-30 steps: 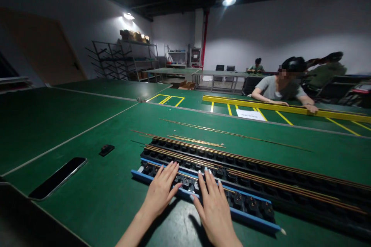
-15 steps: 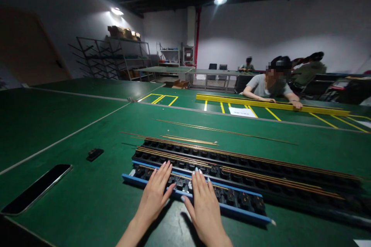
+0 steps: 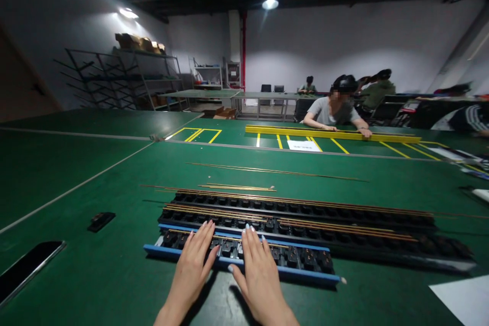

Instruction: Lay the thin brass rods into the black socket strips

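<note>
A blue-edged channel (image 3: 309,274) with black blocks inside lies on the green table. My left hand (image 3: 193,260) rests flat across its left part, fingers stretched over the blocks. Beside it, my right hand (image 3: 256,270) lies over the channel's middle with its fingers extended and thumb out to the left. Neither hand grips anything. Just behind the channel are long black block strips (image 3: 324,237), with thin copper-coloured rods (image 3: 344,232) lying along them. More thin rods (image 3: 237,187) lie on the table farther back.
A phone (image 3: 28,270) and a small black block (image 3: 101,221) lie at left. White paper (image 3: 464,298) is at lower right. Across the green table (image 3: 126,173), a person in grey (image 3: 332,112) has both hands on a long yellow bar (image 3: 275,131). Other people sit farther back.
The view has turned slightly right, so the scene appears shifted left and more paper shows at lower right. Both hands stay flat on the blue-edged channel.
</note>
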Tool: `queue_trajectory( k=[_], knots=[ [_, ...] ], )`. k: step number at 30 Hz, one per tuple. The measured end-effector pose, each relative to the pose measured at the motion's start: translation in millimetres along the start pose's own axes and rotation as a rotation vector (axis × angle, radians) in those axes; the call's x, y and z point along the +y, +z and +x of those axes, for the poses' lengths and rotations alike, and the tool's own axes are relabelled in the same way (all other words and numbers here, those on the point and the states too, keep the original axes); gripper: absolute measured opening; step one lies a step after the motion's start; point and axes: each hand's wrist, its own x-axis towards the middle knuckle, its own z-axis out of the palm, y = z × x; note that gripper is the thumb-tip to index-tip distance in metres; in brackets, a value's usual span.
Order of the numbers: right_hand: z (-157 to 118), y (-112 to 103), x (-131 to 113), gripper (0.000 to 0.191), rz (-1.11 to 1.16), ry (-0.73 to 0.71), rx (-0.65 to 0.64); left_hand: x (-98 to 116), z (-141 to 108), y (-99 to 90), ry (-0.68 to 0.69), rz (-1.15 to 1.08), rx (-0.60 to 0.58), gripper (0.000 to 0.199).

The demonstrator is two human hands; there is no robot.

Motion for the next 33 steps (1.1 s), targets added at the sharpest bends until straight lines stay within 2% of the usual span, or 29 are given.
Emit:
queue_trajectory(
  k=[6, 18, 33],
  knots=[
    [3, -7, 0, 0.066, -0.007, -0.008, -0.031, -1, 0, 0.0, 0.011, 0.035, -0.004, 0.062],
    [3, 6, -5, 0.062, -0.028, -0.001, 0.016, -6, 1, 1.8, 0.079, 0.113, 0.013, 0.061],
    [0, 9, 0, 0.064, -0.018, 0.005, 0.068, -6, 1, 2.5, 0.091, 0.118, 0.069, 0.059]
  ],
)
